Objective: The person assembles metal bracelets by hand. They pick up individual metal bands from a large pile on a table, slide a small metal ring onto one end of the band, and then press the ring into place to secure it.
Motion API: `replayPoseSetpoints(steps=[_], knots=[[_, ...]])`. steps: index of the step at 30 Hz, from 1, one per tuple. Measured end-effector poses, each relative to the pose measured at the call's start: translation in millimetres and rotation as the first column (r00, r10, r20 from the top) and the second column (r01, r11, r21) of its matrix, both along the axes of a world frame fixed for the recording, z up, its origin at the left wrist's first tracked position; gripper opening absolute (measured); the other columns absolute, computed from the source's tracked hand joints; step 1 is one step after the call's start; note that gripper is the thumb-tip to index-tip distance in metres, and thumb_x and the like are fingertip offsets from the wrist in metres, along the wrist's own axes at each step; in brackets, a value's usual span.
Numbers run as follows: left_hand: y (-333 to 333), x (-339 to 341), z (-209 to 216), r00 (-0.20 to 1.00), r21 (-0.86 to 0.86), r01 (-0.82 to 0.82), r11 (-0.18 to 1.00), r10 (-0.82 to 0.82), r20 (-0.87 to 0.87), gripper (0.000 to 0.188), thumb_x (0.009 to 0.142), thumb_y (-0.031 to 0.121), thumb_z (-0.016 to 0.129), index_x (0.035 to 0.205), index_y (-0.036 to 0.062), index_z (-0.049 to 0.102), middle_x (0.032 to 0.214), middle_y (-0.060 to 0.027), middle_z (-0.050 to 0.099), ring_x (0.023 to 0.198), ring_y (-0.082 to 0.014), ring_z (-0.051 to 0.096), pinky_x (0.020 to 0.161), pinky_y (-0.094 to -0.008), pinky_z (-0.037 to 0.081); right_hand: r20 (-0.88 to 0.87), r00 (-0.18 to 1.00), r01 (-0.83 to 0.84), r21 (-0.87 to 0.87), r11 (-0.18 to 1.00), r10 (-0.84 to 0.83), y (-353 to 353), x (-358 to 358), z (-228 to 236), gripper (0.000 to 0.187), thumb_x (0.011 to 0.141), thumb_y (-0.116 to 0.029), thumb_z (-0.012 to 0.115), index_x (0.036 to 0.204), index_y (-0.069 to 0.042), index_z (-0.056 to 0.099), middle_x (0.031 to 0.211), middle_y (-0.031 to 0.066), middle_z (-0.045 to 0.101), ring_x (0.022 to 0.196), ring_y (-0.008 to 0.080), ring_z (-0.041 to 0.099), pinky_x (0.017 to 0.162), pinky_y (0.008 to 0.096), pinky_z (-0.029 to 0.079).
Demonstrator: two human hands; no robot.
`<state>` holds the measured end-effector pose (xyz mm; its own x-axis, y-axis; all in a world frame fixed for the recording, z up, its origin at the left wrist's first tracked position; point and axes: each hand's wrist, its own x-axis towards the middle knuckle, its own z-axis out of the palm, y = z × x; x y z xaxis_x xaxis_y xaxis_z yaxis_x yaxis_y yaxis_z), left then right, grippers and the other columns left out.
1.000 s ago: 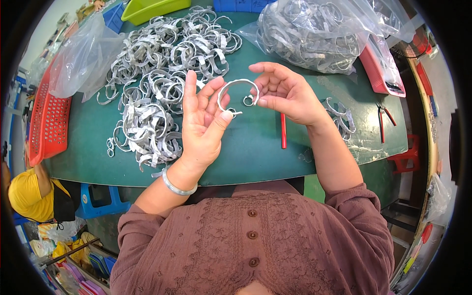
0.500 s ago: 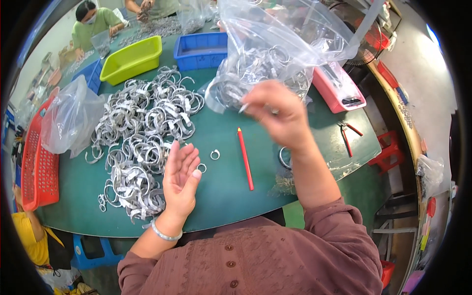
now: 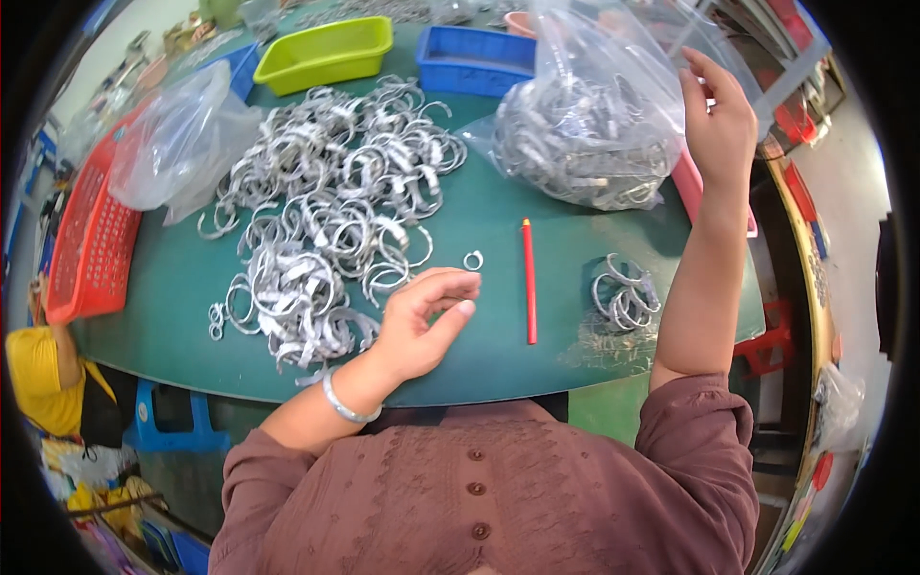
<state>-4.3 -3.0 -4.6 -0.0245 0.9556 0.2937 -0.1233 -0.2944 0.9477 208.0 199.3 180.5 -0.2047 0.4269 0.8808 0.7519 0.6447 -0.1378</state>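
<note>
My left hand point(image 3: 422, 321) hovers over the near edge of the table, palm inward, fingers bent and thumb apart, with nothing visible in it. Beside it lies a heap of silver-grey open bangles point(image 3: 316, 216). A small ring point(image 3: 473, 269) rests just beyond its fingertips. My right hand point(image 3: 724, 120) is raised at the right side of a clear plastic bag point(image 3: 585, 144) full of similar bangles. Its fingers are spread and look empty; whether they touch the plastic I cannot tell. A red pencil point(image 3: 530, 287) lies between my arms, and a few loose bangles point(image 3: 628, 307) sit left of my right forearm.
A lime-green tray point(image 3: 326, 65) and a blue tray point(image 3: 476, 72) stand at the back. On the left are a red perforated basket point(image 3: 91, 259) and a crumpled clear bag point(image 3: 172, 144). A pink container point(image 3: 686, 187) is partly hidden by my right arm. Someone's yellow sleeve point(image 3: 43, 379) shows at far left.
My right hand has moved right and away from me, and the small silver piece it held no longer shows. My left hand has turned inward, fingers more bent. The view has shifted.
</note>
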Motion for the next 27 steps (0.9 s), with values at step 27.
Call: replayPoseSetpoints(steps=[27], knots=[[-8.3, -0.8, 13.6, 0.937, 0.159, 0.094, 0.983, -0.033, -0.349, 0.019, 0.074, -0.001, 0.058, 0.093, -0.0014, 0.06, 0.077, -0.0088, 0.06, 0.068, -0.0165, 0.058, 0.06, -0.0253, 0.046, 0.303, 0.548, -0.381, -0.739, 0.555, 0.78, -81.5, -132.0, -163.7, 0.009, 0.07, -0.015, 0.059, 0.073, -0.006, 0.057, 0.074, 0.0105, 0.057, 0.074, 0.0293, 0.058, 0.061, 0.0394, 0.046]])
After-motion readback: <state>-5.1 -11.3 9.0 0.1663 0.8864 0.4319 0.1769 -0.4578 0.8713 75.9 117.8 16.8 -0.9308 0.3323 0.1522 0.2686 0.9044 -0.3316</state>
